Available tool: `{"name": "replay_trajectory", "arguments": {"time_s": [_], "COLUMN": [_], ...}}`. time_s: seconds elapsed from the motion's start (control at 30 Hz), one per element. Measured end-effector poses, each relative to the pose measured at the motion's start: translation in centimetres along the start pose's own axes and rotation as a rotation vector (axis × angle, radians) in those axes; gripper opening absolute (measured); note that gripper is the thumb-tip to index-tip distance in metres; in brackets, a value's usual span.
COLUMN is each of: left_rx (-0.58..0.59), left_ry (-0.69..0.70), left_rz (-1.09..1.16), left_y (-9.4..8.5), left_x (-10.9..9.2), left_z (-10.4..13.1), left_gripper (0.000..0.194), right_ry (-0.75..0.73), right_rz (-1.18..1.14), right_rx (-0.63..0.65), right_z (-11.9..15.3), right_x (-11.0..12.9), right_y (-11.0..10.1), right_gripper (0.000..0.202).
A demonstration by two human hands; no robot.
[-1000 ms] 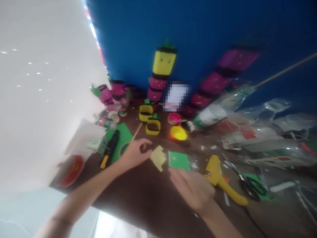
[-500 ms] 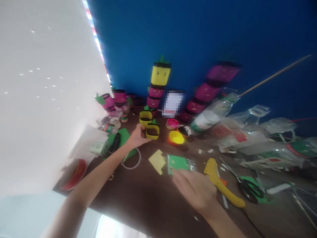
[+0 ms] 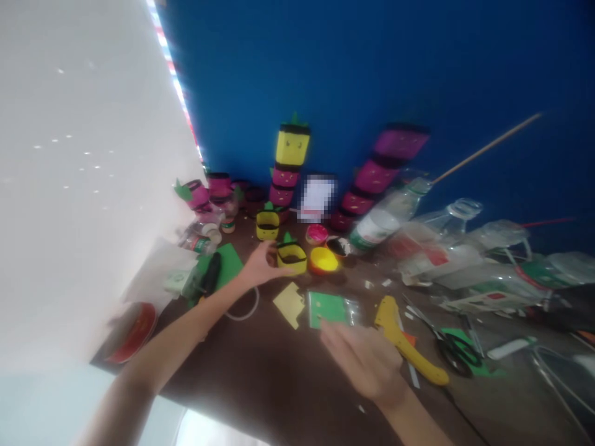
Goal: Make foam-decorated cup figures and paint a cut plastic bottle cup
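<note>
My left hand [image 3: 261, 265] is closed on a small yellow pot [image 3: 292, 263] with a black rim and a green leaf top, thumb along its near side and fingers at its left. A second yellow pot [image 3: 267, 228] stands behind it, apart. My right hand [image 3: 365, 356] is blurred, its fingers curled together by the near edge of a clear bag with green sheet [image 3: 328, 310]. Whether the right fingers pinch something small, I cannot make out. Between the hands lies a cut pale-yellow piece [image 3: 290, 305]. An open tub of bright yellow [image 3: 324, 260] sits right of the held pot.
A yellow glue gun [image 3: 409, 347] and black-handled scissors [image 3: 458, 353] lie at the right. Plastic bottles [image 3: 381, 226] crowd behind them. Stacked magenta pots [image 3: 374, 176] and a stack topped by a yellow pot [image 3: 292, 147] stand against the blue wall. A red lid-like disc [image 3: 134, 334] is at the left edge.
My left hand has drawn the front yellow pot nearer and to the right, away from the pot behind it. My right hand stays beside the bag. The view has shifted slightly.
</note>
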State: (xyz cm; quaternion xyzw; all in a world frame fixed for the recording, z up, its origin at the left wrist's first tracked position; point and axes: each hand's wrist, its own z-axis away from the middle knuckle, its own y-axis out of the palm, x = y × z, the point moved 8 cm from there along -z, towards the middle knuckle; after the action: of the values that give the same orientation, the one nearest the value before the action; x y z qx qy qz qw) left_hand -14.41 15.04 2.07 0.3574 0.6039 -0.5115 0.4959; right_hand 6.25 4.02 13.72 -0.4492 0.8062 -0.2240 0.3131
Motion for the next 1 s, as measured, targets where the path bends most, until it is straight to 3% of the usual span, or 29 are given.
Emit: {"name": "replay_trajectory", "arguments": {"time_s": [0.13,0.27,0.37,0.53,1.0], "left_rx": [0.049,0.111,0.149,0.189,0.180], "left_ry": [-0.053,-0.128,-0.128,-0.119,-0.104], "left_rz": [0.144,0.281,0.316,0.299,0.306], "left_y": [0.9,2.1,2.6,2.9,3.0], "left_x": [-1.4,-2.7,-3.7,-4.3,-4.3], "left_z": [2.6,5.2,6.4,7.1,7.3], "left_gripper": [0.072,0.070,0.057,0.051,0.052], "right_ry": [-0.105,-0.085,-0.096,-0.118,-0.083], "right_rz": [0.031,0.083,0.110,0.114,0.101], "right_rx": [0.026,0.026,0.033,-0.040,0.003], "right_z": [0.6,0.3,-0.6,-2.0,-2.9], "right_x": [0.1,-0.6,-0.4,0.4,0.3], "right_y": [-0.2,-0.4,-0.3,-0.9,-0.4], "right_gripper": [0.016,0.023,0.019,0.014,0.016]}}
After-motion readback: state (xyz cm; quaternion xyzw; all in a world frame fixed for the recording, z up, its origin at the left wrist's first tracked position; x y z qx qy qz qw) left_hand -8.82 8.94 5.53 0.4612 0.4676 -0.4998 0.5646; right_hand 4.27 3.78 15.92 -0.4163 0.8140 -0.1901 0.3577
